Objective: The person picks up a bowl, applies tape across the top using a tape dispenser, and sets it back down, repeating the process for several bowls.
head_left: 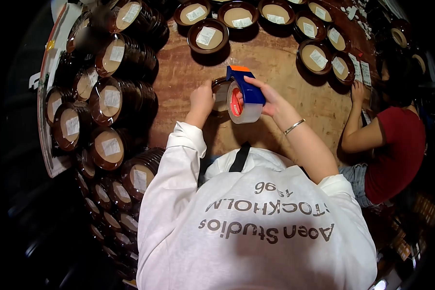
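Observation:
My right hand is closed on a blue tape dispenser with an orange top edge and a wide roll of clear tape. A red inner ring shows on the roll. Just left of it, my left hand is closed, its fingers at the left side of a glossy dark brown bowl. The dispenser and tape roll hide much of that bowl. Both hands are over the wooden table, close in front of my body.
Stacks of brown bowls with white labels crowd the left side. More labelled bowls line the far edge and right. A person in a red shirt sits at the right, one hand near paper labels.

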Motion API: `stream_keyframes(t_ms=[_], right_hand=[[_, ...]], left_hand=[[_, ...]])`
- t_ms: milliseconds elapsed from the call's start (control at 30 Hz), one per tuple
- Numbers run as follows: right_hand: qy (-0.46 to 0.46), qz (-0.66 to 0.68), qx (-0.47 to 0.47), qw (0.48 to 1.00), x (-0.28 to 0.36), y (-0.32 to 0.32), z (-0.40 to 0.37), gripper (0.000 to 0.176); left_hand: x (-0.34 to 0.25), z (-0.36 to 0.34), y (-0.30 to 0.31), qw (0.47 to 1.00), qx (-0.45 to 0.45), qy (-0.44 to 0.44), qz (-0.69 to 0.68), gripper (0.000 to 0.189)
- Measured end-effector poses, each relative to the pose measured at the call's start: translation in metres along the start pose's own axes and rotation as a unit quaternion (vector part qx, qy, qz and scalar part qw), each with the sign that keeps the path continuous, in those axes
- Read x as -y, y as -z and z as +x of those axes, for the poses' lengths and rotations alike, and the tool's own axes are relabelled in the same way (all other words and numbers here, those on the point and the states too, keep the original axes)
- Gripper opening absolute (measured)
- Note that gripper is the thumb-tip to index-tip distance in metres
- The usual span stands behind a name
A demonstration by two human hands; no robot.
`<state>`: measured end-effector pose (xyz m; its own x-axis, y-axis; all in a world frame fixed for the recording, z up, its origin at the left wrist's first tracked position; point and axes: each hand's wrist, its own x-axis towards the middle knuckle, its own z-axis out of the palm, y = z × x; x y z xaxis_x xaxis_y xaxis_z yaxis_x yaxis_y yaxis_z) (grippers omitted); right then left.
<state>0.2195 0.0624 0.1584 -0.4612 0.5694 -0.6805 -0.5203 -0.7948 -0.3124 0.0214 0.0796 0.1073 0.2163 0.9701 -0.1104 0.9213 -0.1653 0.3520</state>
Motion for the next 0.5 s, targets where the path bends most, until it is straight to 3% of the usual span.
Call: stream_keyframes(t_ms=[267,500], right_hand=[[0.014,0.006,-0.011,1.000,-0.002,0.000,-0.010,0.031],[-0.019,0.049,0.069,0.996,0.031,-0.002,0.011,0.030]], left_hand=[[0.001,-0.005,-0.005,1.000,-0.005,0.008,-0.012,0.031],[0.006,-0.013,-0.011,0.999,-0.032,-0.001,-0.039,0.027]])
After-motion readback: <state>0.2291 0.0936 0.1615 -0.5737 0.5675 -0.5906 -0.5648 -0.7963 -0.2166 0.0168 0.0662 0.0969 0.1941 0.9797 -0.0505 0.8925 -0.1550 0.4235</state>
